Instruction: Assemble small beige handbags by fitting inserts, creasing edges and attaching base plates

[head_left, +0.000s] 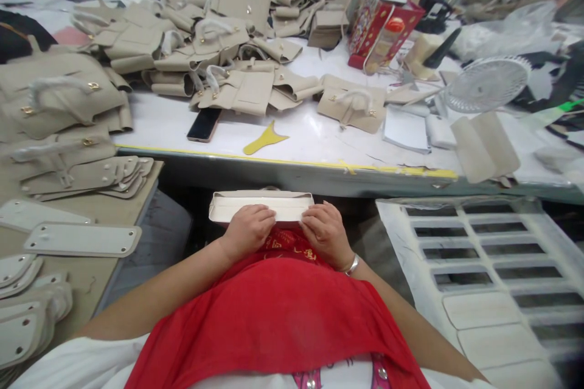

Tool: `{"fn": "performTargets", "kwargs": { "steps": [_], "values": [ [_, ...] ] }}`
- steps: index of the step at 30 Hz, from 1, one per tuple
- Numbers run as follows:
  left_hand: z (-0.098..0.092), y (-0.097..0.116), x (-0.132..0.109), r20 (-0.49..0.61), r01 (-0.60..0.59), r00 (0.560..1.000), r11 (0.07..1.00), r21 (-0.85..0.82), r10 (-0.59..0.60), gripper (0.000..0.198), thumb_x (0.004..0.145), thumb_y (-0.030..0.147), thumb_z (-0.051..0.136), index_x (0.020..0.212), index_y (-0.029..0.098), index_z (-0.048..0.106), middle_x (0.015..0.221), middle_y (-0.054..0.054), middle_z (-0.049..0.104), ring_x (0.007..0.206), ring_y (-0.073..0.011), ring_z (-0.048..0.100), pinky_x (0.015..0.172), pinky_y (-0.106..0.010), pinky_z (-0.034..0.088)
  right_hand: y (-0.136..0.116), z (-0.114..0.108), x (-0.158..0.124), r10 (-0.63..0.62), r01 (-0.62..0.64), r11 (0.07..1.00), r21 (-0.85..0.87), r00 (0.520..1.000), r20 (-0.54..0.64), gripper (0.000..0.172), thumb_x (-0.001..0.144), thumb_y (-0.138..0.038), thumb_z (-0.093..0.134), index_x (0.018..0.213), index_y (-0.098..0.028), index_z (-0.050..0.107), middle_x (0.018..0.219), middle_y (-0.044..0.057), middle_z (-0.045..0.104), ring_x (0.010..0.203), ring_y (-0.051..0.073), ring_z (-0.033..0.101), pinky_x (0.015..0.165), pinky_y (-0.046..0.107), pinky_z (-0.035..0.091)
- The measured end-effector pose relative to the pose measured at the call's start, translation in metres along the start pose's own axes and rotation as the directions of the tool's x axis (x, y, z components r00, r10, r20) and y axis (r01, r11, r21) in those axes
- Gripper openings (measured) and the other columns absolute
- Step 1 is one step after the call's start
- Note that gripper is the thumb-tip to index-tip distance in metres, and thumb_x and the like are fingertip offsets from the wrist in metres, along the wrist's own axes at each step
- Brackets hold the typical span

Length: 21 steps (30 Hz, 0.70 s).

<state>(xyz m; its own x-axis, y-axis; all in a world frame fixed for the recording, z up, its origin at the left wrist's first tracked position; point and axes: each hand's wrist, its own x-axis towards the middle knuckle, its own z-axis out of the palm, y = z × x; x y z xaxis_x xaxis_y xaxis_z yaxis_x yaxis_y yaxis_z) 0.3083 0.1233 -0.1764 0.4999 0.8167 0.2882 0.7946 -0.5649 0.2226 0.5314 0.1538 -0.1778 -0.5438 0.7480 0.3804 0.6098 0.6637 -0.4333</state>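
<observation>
A pale, box-shaped handbag piece rests on my lap against the red apron, its long narrow cream face turned up and a thin beige rim around it. My left hand grips its near edge left of the middle, fingers curled over the rim. At the right end of that edge, my right hand holds on in the same way. Both thumbs are low and partly hidden. On the table beyond lie a yellow scraper-like tool and a phone.
Beige bag bodies with wrapped handles are heaped across the white table. Oblong base panels lie on the left side board. To my right stands a slotted rack holding several cream panels. A round fan and red box stand farther back.
</observation>
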Motion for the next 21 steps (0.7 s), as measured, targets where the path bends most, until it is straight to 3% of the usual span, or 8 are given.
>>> {"fn": "performTargets", "kwargs": {
  "steps": [6,7,9,11,14,18,19,21],
  "values": [
    [-0.013,0.013,0.014,0.059,0.165,0.983,0.98,0.113,-0.173,0.014,0.08,0.022,0.05,0.074,0.018,0.062,0.106,-0.009,0.058,0.096,-0.0252,0.049,0.076,-0.04,0.041,-0.013,0.012,0.003,0.222,-0.225,0.974,-0.041,0.973,-0.057,0.006,0.081,-0.022,0.051,0.077,-0.02,0.055,0.102,0.008,0.057,0.101,0.023,0.047,0.095,0.041,0.031],
    [-0.014,0.014,0.017,0.071,0.201,0.975,0.971,0.13,-0.211,0.014,0.08,0.023,0.05,0.072,0.018,0.061,0.103,-0.01,0.058,0.094,-0.0254,0.048,0.073,-0.039,0.04,-0.014,0.014,0.003,0.267,-0.27,0.962,-0.034,0.96,-0.083,0.004,0.079,-0.023,0.052,0.081,-0.02,0.055,0.105,0.01,0.056,0.102,0.024,0.046,0.093,0.041,0.032],
    [-0.016,0.014,0.02,0.117,0.252,0.956,0.958,0.135,-0.268,0.015,0.081,0.023,0.049,0.072,0.018,0.059,0.09,-0.009,0.058,0.085,-0.0234,0.049,0.067,-0.036,0.04,-0.015,0.016,0.003,0.372,-0.379,0.925,-0.03,0.919,-0.134,0.018,0.075,-0.028,0.056,0.089,-0.018,0.052,0.107,0.013,0.054,0.101,0.025,0.045,0.088,0.039,0.036],
    [-0.015,0.01,0.023,0.179,0.283,0.938,0.954,0.102,-0.297,0.015,0.082,0.024,0.047,0.073,0.018,0.057,0.081,-0.007,0.057,0.077,-0.0211,0.049,0.065,-0.034,0.039,-0.015,0.014,0.003,0.497,-0.505,0.862,-0.036,0.858,-0.127,0.028,0.072,-0.035,0.059,0.091,-0.017,0.049,0.097,0.013,0.055,0.091,0.025,0.049,0.078,0.036,0.04],
    [-0.014,0.001,0.025,0.262,0.326,0.91,0.945,0.025,-0.321,0.013,0.081,0.026,0.048,0.073,0.018,0.055,0.077,-0.005,0.056,0.075,-0.0199,0.05,0.066,-0.033,0.039,-0.012,0.007,0.006,0.653,-0.652,0.757,-0.039,0.753,0.083,0.03,0.073,-0.048,0.056,0.073,-0.019,0.049,0.07,0.006,0.056,0.064,0.018,0.05,0.057,0.028,0.036],
    [-0.018,-0.005,0.03,0.348,0.356,0.874,0.934,0.018,-0.34,0.013,0.08,0.028,0.05,0.073,0.018,0.055,0.078,-0.005,0.058,0.077,-0.02,0.051,0.067,-0.031,0.039,-0.008,0.002,0.011,0.693,-0.775,0.63,0.056,0.592,0.411,0.047,0.078,-0.055,0.047,0.051,-0.017,0.048,0.049,0.001,0.05,0.045,0.01,0.044,0.044,0.024,0.027],
    [-0.02,-0.005,0.032,0.364,0.355,0.867,0.935,0.028,-0.34,0.014,0.08,0.029,0.049,0.073,0.018,0.055,0.078,-0.005,0.058,0.077,-0.0201,0.052,0.067,-0.031,0.039,-0.008,0.002,0.012,0.699,-0.827,0.551,0.113,0.531,0.479,0.048,0.079,-0.055,0.047,0.051,-0.016,0.049,0.046,0.0,0.049,0.041,0.009,0.042,0.041,0.023,0.026],
    [-0.024,-0.004,0.035,0.389,0.345,0.858,0.938,0.046,-0.335,0.016,0.081,0.029,0.047,0.074,0.018,0.056,0.079,-0.006,0.06,0.077,-0.0204,0.053,0.067,-0.032,0.039,-0.01,0.003,0.015,0.686,-0.922,0.309,0.232,0.385,0.618,0.045,0.081,-0.05,0.046,0.054,-0.015,0.052,0.042,-0.002,0.048,0.034,0.007,0.041,0.036,0.02,0.025]
  ]
}}
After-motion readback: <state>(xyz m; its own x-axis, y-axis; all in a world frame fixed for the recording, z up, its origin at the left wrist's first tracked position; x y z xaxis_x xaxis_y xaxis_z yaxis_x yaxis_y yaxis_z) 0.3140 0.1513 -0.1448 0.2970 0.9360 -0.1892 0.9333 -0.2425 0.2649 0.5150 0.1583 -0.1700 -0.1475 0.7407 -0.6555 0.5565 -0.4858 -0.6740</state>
